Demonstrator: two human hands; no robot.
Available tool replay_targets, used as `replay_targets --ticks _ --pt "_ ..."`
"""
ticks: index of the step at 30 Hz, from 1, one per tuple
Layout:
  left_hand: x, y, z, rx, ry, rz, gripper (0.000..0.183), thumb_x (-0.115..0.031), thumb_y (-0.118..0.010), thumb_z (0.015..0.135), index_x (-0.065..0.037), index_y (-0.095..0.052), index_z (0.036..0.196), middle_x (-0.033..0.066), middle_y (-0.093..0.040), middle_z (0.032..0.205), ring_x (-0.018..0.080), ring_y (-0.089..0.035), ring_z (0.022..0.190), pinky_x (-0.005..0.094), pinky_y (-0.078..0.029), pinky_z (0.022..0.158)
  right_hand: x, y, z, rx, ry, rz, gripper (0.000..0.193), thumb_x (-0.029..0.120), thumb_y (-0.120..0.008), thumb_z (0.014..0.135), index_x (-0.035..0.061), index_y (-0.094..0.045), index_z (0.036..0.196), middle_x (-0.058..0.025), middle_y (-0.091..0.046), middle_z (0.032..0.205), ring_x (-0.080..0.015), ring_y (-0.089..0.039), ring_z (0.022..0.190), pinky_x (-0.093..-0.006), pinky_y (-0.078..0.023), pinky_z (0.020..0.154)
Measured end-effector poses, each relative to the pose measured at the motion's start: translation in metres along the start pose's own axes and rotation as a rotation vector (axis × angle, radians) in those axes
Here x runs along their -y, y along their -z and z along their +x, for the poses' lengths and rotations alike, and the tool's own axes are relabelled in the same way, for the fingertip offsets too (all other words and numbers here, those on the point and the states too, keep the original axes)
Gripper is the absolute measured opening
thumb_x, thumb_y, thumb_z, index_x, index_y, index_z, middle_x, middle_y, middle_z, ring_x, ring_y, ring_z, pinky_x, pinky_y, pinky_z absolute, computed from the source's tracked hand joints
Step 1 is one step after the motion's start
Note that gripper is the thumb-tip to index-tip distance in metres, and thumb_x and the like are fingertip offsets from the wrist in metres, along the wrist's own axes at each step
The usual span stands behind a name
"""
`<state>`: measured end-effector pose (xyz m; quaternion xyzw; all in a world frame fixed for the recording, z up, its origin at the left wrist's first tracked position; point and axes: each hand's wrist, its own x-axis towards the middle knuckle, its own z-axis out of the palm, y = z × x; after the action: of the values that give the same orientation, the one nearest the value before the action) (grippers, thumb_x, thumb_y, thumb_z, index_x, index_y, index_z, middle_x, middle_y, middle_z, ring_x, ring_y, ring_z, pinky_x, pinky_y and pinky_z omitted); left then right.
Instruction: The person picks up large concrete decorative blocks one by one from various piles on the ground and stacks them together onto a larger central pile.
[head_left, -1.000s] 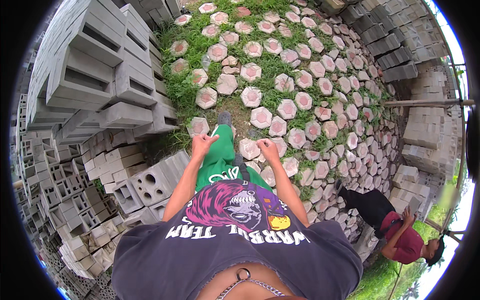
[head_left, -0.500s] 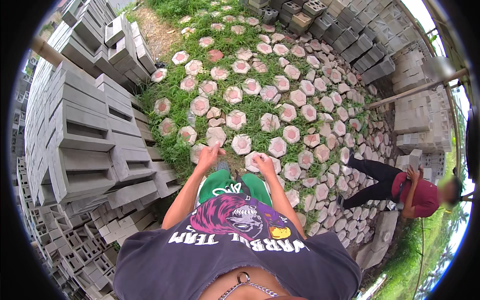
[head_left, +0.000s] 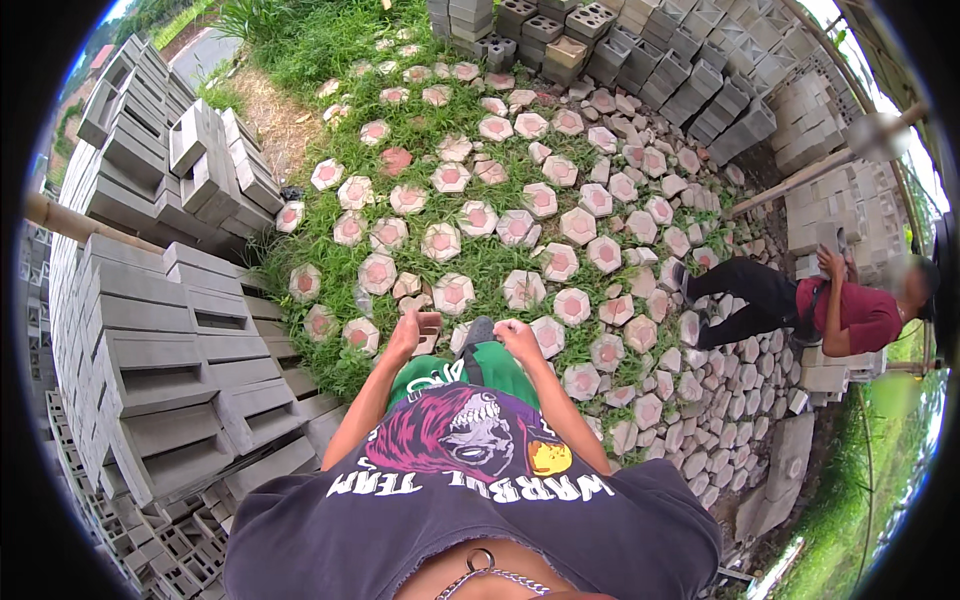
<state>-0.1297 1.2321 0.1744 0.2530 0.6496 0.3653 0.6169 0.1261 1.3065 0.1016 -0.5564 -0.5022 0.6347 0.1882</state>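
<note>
One left hand (head_left: pixel 408 335), fingers now loosely extended where they were bunched a moment ago, nothing visible in them; one right hand (head_left: pixel 517 338), fingers still curled, contents, if any, impossible to tell, so neither appears loaded. Below both, off-white hexagonal paving blocks with pink centres (head_left: pixel 546 337), set in green grass (head_left: pixel 335 385). Surroundings: grey hollow concrete block stacks (head_left: pixel 165 345) at left, a co-worker in a dark red shirt (head_left: pixel 850 315) at right.
</note>
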Motion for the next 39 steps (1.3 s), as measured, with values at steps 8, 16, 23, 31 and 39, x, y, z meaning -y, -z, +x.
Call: replay_targets --ticks 8,16,23,31,39 --pt "-0.077 -0.019 0.076 -0.020 -0.139 0.283 0.063 -0.037 -0.025 0.094 0.005 -0.071 0.079 0.0144 -0.069 0.100 0.0259 -0.062 0.101 0.0346 -0.045 0.095 0.047 0.044 0.088 -0.028 0.053 0.009 0.030 0.031 -0.060 0.087 0.0051 -0.064 0.102 -0.0013 -0.067 0.091 -0.0110 -0.062 0.083 -0.0247 -0.046 0.068" --pt "-0.125 -0.023 0.137 -0.002 -0.120 0.410 0.048 -0.040 -0.060 0.088 0.000 -0.068 0.064 0.0103 -0.071 0.085 0.0144 -0.063 0.082 0.0289 -0.046 0.077 0.068 0.053 0.116 -0.074 -0.076 0.099 0.029 0.028 -0.060 0.085 0.0028 -0.065 0.100 -0.0027 -0.066 0.088 -0.0113 -0.061 0.080 -0.0263 -0.047 0.069" --pt "-0.196 0.000 0.233 0.006 -0.212 0.346 0.035 -0.033 -0.074 0.079 -0.002 -0.062 0.068 0.0006 -0.059 0.063 0.0071 -0.049 0.058 0.0263 -0.039 0.052 0.104 0.046 0.202 -0.150 -0.105 0.138 0.031 0.028 -0.061 0.084 0.0002 -0.066 0.096 -0.0051 -0.067 0.085 -0.0112 -0.061 0.076 -0.0248 -0.047 0.069" --pt "-0.320 0.061 0.339 0.011 -0.308 0.436 0.033 -0.025 -0.080 0.071 -0.005 -0.054 0.069 0.0009 -0.056 0.063 0.0088 -0.050 0.057 0.0263 -0.042 0.054 0.212 0.030 0.326 -0.208 -0.107 0.100 0.027 0.028 -0.061 0.084 0.0063 -0.065 0.101 -0.0017 -0.068 0.093 -0.0123 -0.063 0.087 -0.0286 -0.048 0.071" --pt "-0.362 0.105 0.411 0.032 -0.250 0.521 0.039 -0.031 -0.081 0.069 -0.006 -0.052 0.062 0.0052 -0.062 0.066 0.0112 -0.055 0.063 0.0293 -0.045 0.059 0.286 0.009 0.384 -0.313 -0.009 0.204 0.028 0.030 -0.062 0.086 0.0017 -0.064 0.083 -0.0022 -0.063 0.070 -0.0088 -0.057 0.064 -0.0233 -0.044 0.059"
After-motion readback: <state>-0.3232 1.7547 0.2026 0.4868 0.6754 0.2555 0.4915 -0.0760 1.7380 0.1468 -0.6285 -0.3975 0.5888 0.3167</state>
